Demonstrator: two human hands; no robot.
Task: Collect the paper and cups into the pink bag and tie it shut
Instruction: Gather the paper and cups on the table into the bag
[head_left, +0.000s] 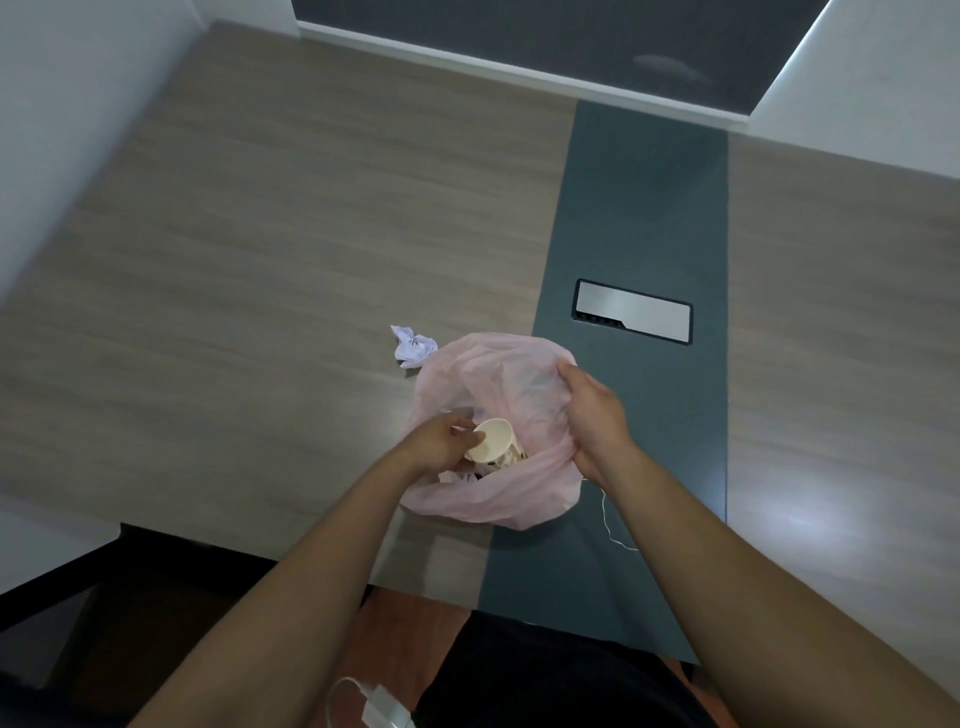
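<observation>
Left arm: reaches forward from the lower edge of the view to the bag's mouth.
Left hand (444, 441): fingers curled round a paper cup (493, 440), holding it inside the opening.
Right hand (597, 415): grips the right rim of the pink bag (498, 499), plastic bunched in its fingers.
Pink bag: sits open on the desk (234, 260), near its front edge.
Crumpled paper (413, 347): lies on the desk just beside the bag's far left side.
</observation>
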